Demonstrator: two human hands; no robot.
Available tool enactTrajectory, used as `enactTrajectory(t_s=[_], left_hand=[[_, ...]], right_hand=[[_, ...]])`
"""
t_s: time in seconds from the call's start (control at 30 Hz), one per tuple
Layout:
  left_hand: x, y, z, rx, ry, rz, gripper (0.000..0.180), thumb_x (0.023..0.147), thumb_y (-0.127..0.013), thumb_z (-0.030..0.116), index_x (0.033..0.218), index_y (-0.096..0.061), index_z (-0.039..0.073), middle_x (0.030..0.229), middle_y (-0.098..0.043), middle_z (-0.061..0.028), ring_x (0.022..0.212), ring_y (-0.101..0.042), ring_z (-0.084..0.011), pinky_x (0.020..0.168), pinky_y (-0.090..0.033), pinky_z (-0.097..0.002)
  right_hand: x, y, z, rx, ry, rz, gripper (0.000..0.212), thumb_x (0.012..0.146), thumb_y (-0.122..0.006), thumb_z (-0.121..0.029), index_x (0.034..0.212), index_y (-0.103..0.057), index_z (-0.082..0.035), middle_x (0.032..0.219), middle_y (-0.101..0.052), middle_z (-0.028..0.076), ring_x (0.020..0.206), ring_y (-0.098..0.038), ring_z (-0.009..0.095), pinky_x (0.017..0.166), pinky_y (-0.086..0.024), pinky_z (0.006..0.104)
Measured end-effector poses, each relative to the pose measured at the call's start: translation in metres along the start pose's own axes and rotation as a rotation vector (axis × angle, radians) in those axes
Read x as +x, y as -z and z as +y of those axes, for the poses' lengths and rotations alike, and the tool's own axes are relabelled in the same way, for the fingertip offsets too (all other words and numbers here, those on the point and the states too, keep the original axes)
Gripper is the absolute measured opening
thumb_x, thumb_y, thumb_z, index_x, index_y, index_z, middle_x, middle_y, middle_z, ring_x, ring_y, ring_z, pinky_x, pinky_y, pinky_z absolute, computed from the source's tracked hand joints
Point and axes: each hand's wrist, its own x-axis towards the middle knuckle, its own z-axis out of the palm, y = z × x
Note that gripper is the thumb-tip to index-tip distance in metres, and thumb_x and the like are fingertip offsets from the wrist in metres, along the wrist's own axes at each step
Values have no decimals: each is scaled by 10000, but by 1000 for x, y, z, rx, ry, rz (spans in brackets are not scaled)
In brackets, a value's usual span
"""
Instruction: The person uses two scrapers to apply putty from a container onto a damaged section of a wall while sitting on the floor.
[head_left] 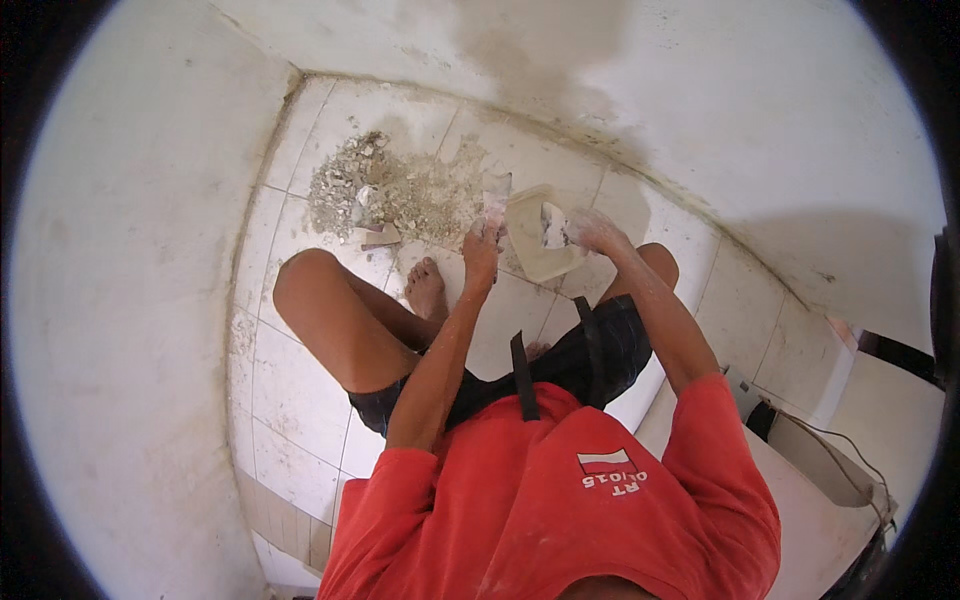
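Observation:
My left hand [482,250] is closed round a putty knife [496,186], whose pale, flat blade points toward the far wall. A second putty knife [553,226] is gripped in my right hand [597,232], its wide white-smeared blade turned toward the left. That blade is over a pale plastic tub [545,266] on the floor; what the tub contains is hard to make out. White powder or paste coats my fingers. Left of the tub lies a heap of broken plaster rubble [350,180], thinning into crumbs beside my left hand.
White walls stand to the left, ahead and right, meeting a dusty tiled floor [290,390]. A brownish flat piece [380,236] lies at the rubble's near edge. My bare foot [427,290] is close to it. Cables [840,440] hang by a white appliance-like box at the right.

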Motion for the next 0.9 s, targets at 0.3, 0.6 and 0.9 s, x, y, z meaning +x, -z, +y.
enactTrajectory(t_s=[0.3, 0.6, 0.9], left_hand=[[22, -3, -60, -44, 87, 29, 347, 1006, -470, 287, 1183, -580, 9, 1044, -638, -77, 938, -632, -176, 701, -533, -308], [19, -1, -43, 124, 112, 33, 319, 1014, -447, 244, 1145, -567, -21, 985, -641, -108, 906, -655, -183, 646, -573, -320], [17, -9, -63, -50, 121, 76, 404, 997, -463, 272, 1154, -577, -82, 917, -640, -222, 823, -645, -259, 724, -491, -396]], right_hand=[[72, -15, -14, 144, -211, 141, 200, 814, -599, -212, 964, -686, -111, 1019, -685, 72, 1000, -643, 271, 822, -529, 427], [107, -12, -17, 211, -299, -305, 285, 746, -656, -264, 991, -700, -124, 1039, -699, 98, 980, -662, 273, 829, -536, 418], [93, -25, -10, 430, -172, -79, 279, 803, -597, -259, 1038, -672, -128, 1152, -647, 85, 1103, -590, 284, 900, -505, 406]])
